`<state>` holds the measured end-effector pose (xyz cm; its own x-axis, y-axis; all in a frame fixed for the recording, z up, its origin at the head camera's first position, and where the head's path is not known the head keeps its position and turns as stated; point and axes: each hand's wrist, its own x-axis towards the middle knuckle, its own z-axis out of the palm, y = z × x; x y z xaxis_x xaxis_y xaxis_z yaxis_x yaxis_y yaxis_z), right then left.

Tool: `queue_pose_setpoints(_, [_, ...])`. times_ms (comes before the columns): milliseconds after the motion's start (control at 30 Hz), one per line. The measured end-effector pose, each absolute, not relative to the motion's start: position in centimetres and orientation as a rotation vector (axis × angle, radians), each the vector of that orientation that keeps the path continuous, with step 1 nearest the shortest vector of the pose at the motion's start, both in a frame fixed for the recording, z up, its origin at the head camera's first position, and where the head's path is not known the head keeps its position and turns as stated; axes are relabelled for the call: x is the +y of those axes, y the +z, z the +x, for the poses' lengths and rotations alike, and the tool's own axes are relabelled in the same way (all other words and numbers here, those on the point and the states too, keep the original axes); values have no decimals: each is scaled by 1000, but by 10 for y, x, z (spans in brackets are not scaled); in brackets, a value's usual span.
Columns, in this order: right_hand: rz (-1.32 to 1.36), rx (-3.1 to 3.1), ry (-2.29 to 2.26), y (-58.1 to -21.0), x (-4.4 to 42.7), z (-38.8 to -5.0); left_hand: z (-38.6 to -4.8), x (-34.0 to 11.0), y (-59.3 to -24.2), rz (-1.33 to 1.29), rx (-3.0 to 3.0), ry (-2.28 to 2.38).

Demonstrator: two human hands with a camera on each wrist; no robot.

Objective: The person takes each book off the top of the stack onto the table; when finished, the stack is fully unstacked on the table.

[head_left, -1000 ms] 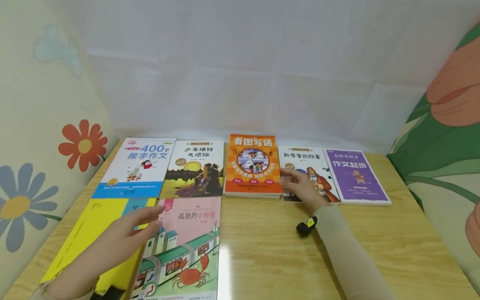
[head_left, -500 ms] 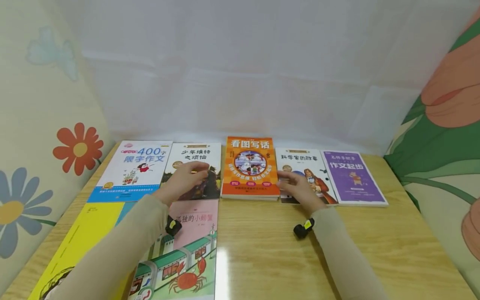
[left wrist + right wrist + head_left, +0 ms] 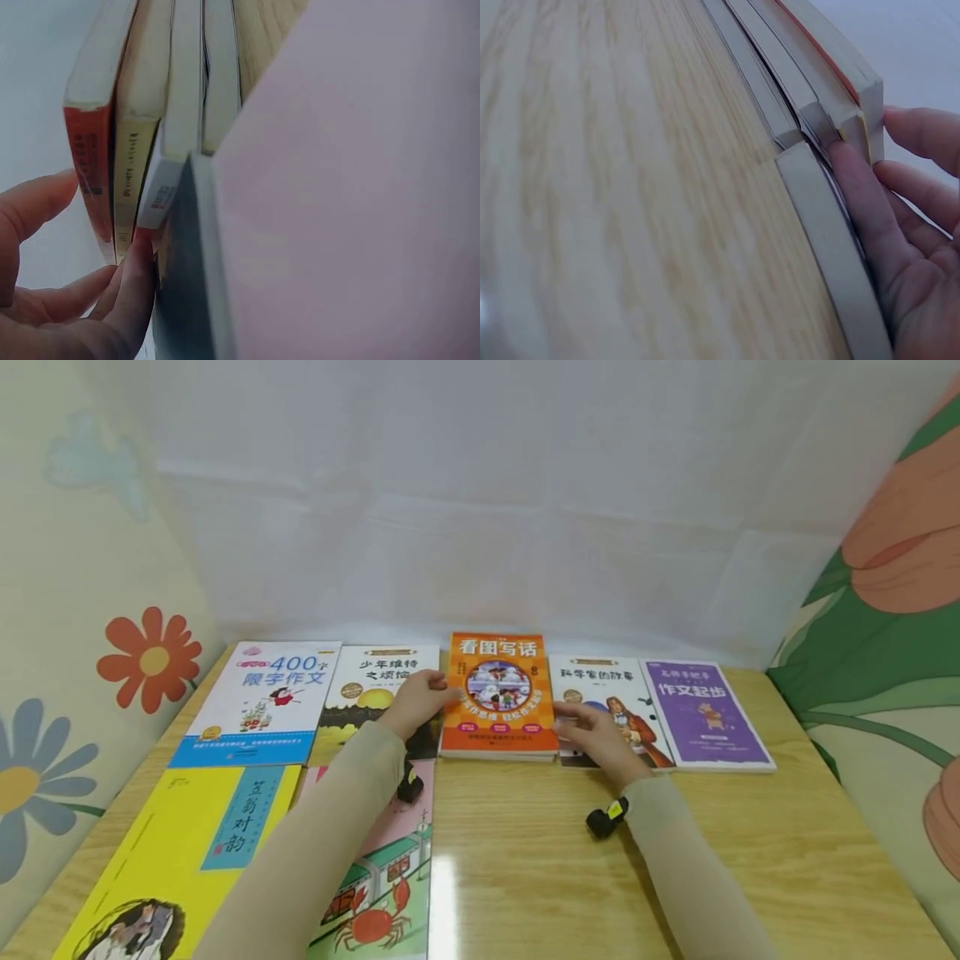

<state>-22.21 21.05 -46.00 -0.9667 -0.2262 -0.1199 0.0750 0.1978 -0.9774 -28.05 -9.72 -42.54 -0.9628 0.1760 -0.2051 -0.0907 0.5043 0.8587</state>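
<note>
An orange book [image 3: 498, 647] tops a stack, between my two hands. Below it, more books show their spines, including a yellow-spined book [image 3: 135, 172] and a white-spined book [image 3: 161, 187]. My left hand [image 3: 422, 700] touches the stack's left side; its fingertips rest against the spines. At the opposite side is my right hand [image 3: 600, 739], its fingers [image 3: 862, 187] touching the page edges. That hand partly covers a white-covered book [image 3: 607, 672]. Beneath my left hand and forearm lie a book with a yellow sun [image 3: 375, 697] and a pink crab book [image 3: 375, 922], both partly hidden.
A blue-and-white book [image 3: 258, 693] lies at the back left, with a yellow book [image 3: 142, 852] in front. A purple book [image 3: 705, 710] is at the back right. The wooden table [image 3: 517, 860] meets a white cloth [image 3: 487, 510] at its rear.
My left hand has moved right and forward, from over the yellow and pink books to the orange book's left side. The right hand has stayed beside the stack.
</note>
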Motion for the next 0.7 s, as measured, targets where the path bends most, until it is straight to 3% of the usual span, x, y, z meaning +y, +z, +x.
queue_pose_setpoints(700, [-162, 2226, -1859, -459, 208, -221, -286, -99, -432, -19, 2407, 1582])
